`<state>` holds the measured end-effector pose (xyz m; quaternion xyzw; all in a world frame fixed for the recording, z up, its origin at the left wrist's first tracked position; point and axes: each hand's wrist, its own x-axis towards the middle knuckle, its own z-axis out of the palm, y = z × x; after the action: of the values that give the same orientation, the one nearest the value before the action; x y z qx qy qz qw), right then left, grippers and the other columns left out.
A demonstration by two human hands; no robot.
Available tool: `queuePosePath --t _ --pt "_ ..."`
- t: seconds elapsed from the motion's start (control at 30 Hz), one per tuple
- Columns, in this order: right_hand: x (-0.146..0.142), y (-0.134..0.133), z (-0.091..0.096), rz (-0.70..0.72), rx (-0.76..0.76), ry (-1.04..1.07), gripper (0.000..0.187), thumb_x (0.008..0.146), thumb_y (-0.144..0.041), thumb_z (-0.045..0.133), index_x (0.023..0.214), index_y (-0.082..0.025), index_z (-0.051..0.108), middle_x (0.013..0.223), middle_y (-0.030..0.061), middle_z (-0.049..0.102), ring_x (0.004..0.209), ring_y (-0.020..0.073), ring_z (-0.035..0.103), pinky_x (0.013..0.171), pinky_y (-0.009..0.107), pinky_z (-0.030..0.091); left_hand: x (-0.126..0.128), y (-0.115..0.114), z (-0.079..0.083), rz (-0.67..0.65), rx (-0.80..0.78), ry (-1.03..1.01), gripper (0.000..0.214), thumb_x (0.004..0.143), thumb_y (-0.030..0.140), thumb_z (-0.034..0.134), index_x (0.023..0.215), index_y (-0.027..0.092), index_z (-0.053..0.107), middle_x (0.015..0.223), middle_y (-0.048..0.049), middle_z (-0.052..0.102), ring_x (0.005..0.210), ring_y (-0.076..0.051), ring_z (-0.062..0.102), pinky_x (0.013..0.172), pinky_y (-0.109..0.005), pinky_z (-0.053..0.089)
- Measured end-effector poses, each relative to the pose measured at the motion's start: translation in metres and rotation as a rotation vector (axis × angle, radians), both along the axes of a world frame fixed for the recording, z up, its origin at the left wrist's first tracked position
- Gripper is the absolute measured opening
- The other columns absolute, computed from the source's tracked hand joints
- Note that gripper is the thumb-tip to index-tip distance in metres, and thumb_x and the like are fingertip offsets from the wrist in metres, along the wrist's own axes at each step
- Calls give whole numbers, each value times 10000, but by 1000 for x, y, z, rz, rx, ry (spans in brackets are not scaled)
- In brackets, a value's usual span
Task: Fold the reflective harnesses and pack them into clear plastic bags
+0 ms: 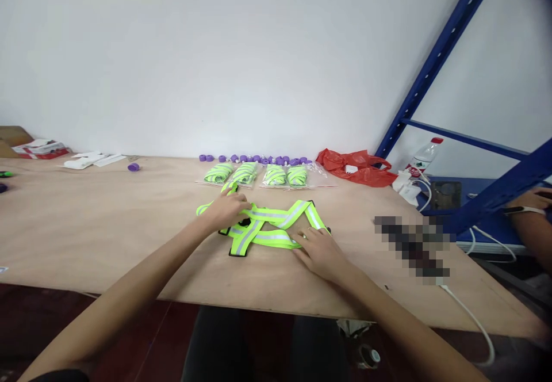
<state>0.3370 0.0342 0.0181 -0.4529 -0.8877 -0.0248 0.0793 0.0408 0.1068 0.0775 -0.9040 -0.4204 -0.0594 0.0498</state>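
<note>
You have one fluorescent yellow-green reflective strap harness lying on the wooden bench, between the front and back edges, with its straps crossing and black fittings at several strap ends. Your left hand is over the harness's left part, fingers bent downward beside a black fitting; whether they pinch the webbing cannot be told. Your right hand is spread palm down at the harness's lower right, fingertips touching the lower strap.

Behind the harness, toward the back edge, lie four bundles of similar strapping in clear plastic bags. A row of small purple rolls stands along the back edge; one separate purple roll sits farther left. A red plastic bag occupies the back right corner, near a blue metal rack. Toward the right edge lies a pixelated object, unidentifiable, with a white cable passing over the front edge.
</note>
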Motion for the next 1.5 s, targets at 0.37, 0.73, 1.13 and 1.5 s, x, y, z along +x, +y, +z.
queuePosePath --t 0.37,0.73,1.13,1.5 --pt "35 -36 -13 80 43 143 172 951 -326 611 1048 -196 669 1047 107 676 954 268 625 834 403 496 59 95 46 224 113 -527 283 945 362 540 1095 201 718 1160 -112 690 1077 -294 620 915 -392 456" --pt "88 -53 -18 -189 124 46 368 972 -453 500 1134 -170 670 1108 151 699 919 305 681 760 415 520 51 78 -13 105 -157 -866 288 883 315 553 1061 144 701 1054 -77 731 865 -179 654 793 -272 477" --pt "-32 0 16 77 174 45 419 935 -333 591 1341 -230 606 1365 75 635 916 228 685 564 292 424 -6 39 -51 34 -341 -573 478 912 449 515 528 166 555 483 34 421 462 -92 308 507 -276 239" --pt "-36 63 27 -224 277 740 201 834 -255 574 853 -187 762 517 -43 535 491 110 471 541 245 355 -12 28 -36 -7 -543 -566 604 994 601 333 999 189 775 993 -46 738 895 -212 639 808 -268 436"
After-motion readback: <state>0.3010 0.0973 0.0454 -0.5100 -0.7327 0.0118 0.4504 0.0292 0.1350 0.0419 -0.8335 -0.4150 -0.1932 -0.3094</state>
